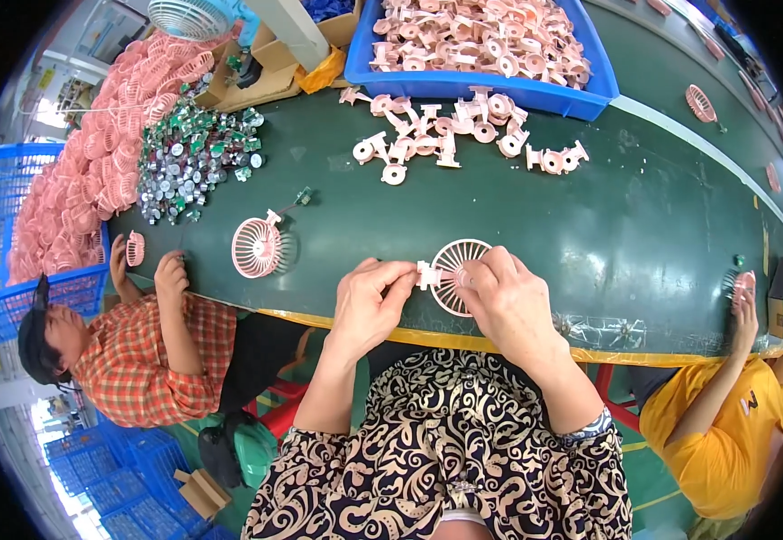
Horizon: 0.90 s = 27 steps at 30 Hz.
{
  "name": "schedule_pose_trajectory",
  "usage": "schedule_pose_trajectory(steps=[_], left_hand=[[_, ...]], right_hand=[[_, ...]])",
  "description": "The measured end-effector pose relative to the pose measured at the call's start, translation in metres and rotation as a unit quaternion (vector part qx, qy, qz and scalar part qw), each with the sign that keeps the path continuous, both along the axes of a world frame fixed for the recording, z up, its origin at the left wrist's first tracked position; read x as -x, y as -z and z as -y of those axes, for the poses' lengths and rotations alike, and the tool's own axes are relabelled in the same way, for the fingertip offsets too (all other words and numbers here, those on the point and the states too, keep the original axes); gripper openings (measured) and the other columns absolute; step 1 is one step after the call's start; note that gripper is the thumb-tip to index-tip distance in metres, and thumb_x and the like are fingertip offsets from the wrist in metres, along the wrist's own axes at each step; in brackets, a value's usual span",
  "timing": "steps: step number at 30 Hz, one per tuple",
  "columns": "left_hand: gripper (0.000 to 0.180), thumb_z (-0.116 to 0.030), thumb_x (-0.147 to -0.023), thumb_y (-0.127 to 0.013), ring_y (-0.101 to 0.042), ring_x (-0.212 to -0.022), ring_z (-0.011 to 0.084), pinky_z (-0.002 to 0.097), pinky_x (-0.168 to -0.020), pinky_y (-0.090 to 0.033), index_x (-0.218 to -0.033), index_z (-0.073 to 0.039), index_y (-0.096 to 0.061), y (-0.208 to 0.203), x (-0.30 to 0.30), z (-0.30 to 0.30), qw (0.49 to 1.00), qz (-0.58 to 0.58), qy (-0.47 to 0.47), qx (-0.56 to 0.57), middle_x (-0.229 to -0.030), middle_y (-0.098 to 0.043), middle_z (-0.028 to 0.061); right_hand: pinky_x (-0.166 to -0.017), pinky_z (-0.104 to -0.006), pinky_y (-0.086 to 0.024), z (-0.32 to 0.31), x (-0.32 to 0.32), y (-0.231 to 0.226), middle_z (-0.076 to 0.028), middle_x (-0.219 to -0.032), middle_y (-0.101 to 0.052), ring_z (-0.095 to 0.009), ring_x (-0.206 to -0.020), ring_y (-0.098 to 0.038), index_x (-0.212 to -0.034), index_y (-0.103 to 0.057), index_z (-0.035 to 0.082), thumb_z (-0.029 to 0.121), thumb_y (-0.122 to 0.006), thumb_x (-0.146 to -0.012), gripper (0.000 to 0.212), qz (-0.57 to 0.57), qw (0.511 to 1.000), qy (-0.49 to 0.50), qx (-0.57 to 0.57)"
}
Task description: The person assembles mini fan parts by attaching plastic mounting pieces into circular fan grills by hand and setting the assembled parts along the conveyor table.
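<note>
A round pink fan cage (pixel 446 295) is held just over the green worktop, its ribs spread round a middle hub. My left hand (pixel 369 301) is closed in a pinch at the pale neck piece (pixel 427 274) on the cage's left side. Over the cage's right half lies my right hand (pixel 510 301), its fingers closed at the hub and rim. Those fingers cover part of the hub, so I cannot tell whether a small part sits under them. Left of my hands, another pink fan cage (pixel 257 247) rests with a small wired board (pixel 303 196) by its neck.
Loose pink brackets (pixel 445 135) lie ahead, before a blue tray (pixel 481 85) heaped with more. To the left are piled motors with green boards (pixel 198 157) and a heap of pink cages (pixel 94 180). Co-workers sit at left (pixel 162 360) and right (pixel 715 423).
</note>
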<state>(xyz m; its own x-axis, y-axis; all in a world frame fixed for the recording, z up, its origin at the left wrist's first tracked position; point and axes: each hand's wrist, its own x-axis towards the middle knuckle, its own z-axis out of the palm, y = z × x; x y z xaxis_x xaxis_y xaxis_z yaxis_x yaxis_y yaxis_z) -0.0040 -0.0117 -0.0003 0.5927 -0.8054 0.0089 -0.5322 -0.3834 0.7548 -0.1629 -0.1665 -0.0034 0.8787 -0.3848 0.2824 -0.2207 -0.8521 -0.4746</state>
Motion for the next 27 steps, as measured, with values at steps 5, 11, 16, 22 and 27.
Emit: schedule_pose_trajectory(steps=[5,11,16,22,27], left_hand=[[0.013,-0.009,-0.096,-0.069,-0.059,-0.072,0.0161,0.0323,-0.065,-0.048,-0.104,-0.002,-0.076,0.002,-0.003,0.005,0.999,-0.039,0.021,0.013,-0.077,-0.072,0.0047],[0.017,-0.015,-0.101,-0.066,-0.063,-0.076,0.0153,0.0308,-0.069,-0.051,-0.102,-0.001,-0.076,0.003,-0.007,0.007,0.998,-0.065,0.009,0.011,-0.08,-0.074,0.0051],[0.031,-0.02,-0.099,-0.07,-0.065,-0.068,0.016,0.0309,-0.065,-0.051,-0.12,0.003,-0.067,0.003,0.003,0.017,0.998,-0.054,-0.021,0.016,-0.073,-0.07,0.008],[0.064,-0.027,-0.091,-0.076,-0.068,-0.06,0.0303,0.0425,-0.063,-0.053,-0.139,0.007,-0.049,0.002,0.014,0.03,0.999,-0.004,-0.045,-0.022,-0.065,-0.068,0.0094],[0.055,-0.019,-0.091,-0.074,-0.064,-0.056,0.0296,0.0439,-0.062,-0.051,-0.135,0.006,-0.049,0.011,0.019,0.029,0.998,0.009,-0.056,0.031,-0.06,-0.062,0.0087]], right_hand=[[-0.066,-0.0383,-0.056,-0.004,-0.005,0.004,-0.01,-0.093,-0.058,-0.027,-0.085,-0.067,-0.096,-0.066,0.004,0.013,-0.075,-0.087,0.015,-0.029,0.999,0.026,0.011],[-0.066,-0.0395,-0.056,-0.004,-0.014,-0.007,-0.012,-0.093,-0.056,-0.028,-0.085,-0.066,-0.092,-0.065,0.003,0.009,-0.072,-0.086,0.011,-0.074,0.997,0.001,0.012],[-0.063,-0.0402,-0.056,-0.004,-0.014,-0.006,-0.012,-0.091,-0.056,-0.029,-0.082,-0.066,-0.087,-0.064,0.002,0.009,-0.071,-0.084,0.011,-0.075,0.997,0.003,0.028],[-0.061,-0.0403,-0.057,-0.002,-0.013,0.002,-0.011,-0.089,-0.057,-0.028,-0.082,-0.068,-0.085,-0.065,0.005,0.011,-0.072,-0.082,0.01,-0.064,0.997,0.012,0.036],[-0.063,-0.0403,-0.058,-0.003,-0.009,0.005,-0.009,-0.089,-0.058,-0.027,-0.081,-0.069,-0.087,-0.067,0.007,0.014,-0.073,-0.084,0.01,-0.002,1.0,0.01,0.012]])
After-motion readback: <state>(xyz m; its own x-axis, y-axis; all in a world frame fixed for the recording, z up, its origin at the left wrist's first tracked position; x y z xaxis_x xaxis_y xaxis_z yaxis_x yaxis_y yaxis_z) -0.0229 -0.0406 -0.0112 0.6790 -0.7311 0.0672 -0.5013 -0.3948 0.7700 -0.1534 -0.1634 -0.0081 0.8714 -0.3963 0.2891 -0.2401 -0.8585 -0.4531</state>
